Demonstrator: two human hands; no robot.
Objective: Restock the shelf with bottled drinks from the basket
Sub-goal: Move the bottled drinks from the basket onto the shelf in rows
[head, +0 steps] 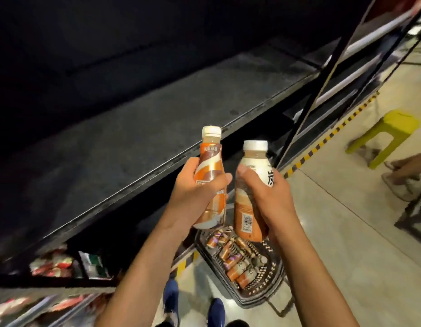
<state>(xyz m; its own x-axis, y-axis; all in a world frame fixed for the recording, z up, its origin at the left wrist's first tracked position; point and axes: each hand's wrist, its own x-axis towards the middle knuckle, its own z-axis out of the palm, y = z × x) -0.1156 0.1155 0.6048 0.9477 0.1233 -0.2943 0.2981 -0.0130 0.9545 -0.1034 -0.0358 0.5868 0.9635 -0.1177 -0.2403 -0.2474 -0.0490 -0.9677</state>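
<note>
Overlapping basket [274,283] rim — right bottle [246,208].

- Cream bottle [253,161]: one large black Chinese character, 炭, on its pale upper label; whatever print follows it is covered
- Same bottle, lower orange part: a barcode [247,223], its digits too small to read
- Orange bottle [210,167]: a band of Chinese characters near the shoulder, too blurred to read

Left hand [195,192], right hand [267,197]: fingers [276,182] curled.

A yellow stool [401,120] stands on the pale floor [334,220].
</note>
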